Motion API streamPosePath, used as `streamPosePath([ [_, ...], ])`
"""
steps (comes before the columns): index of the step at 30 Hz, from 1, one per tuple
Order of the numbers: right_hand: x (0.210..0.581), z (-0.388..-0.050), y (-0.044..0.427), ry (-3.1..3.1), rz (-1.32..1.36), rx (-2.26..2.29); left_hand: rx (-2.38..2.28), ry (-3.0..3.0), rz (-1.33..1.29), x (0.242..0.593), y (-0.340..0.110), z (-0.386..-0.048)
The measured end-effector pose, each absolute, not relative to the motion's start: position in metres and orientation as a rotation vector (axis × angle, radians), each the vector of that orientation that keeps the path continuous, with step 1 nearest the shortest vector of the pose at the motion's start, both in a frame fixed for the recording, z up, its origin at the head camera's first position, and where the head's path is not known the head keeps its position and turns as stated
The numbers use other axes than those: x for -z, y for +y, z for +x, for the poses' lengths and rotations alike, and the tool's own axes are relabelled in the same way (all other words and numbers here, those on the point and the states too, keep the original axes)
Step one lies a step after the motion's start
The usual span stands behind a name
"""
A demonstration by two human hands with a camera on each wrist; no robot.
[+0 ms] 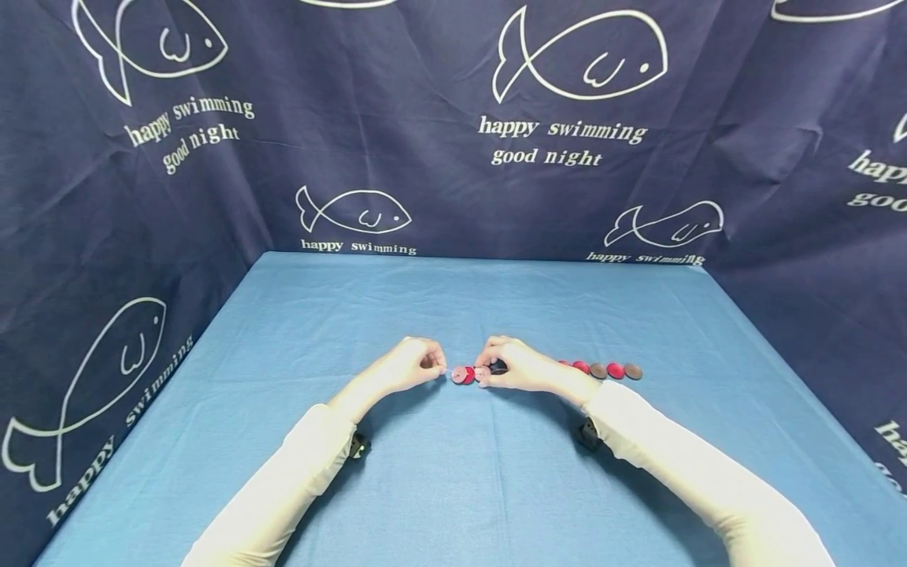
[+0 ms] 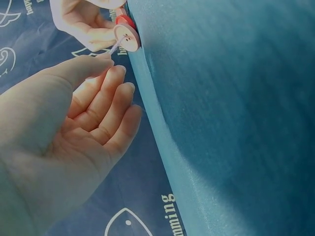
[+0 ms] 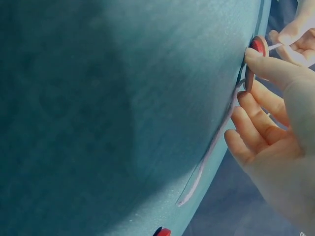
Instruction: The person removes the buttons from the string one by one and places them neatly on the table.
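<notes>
My left hand (image 1: pixel 418 364) pinches the end of a pale lilac string (image 2: pixel 115 48) between thumb and forefinger. The string comes out of a hole in a pink button (image 2: pixel 127 39). Behind that button sit a red button (image 1: pixel 470 376) and another pink button (image 1: pixel 483 373), close together in a line. My right hand (image 1: pixel 516 365) pinches the further pink button with thumb and forefinger. A black button (image 1: pixel 499 367) shows beside its fingers. From there the rest of the string (image 3: pixel 206 157) trails loose over the cloth in the right wrist view.
To the right, partly behind the right forearm, lies a row of red and brown buttons (image 1: pixel 615 370). A blue cloth (image 1: pixel 453 472) covers the table. Dark fish-print curtains (image 1: pixel 453 157) rise at its back and sides.
</notes>
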State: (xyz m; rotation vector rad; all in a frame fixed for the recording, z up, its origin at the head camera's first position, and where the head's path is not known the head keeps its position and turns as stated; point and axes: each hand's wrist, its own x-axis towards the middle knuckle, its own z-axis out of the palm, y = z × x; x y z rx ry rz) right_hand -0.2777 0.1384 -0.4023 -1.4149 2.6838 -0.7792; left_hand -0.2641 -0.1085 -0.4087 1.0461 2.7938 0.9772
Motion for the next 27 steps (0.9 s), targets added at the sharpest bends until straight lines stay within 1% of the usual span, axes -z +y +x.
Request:
streamPosePath([
  [8,0.4006,-0.2778,0.1411,2.674,-1.429,0.772,-0.983,2.774,1.033,0.4099,-0.1088,-0.2654],
  [21,0.3990,-0.2772,0.1424,2.671,-1.380,0.747,-0.979,2.773,1.039,0.4083,-0.1086,-0.2647],
  [27,0.4003,-0.2776,0.1442,2.676,-1.414,0.758,-0.979,2.776,1.050,0.4088,-0.1095,-0.2644],
])
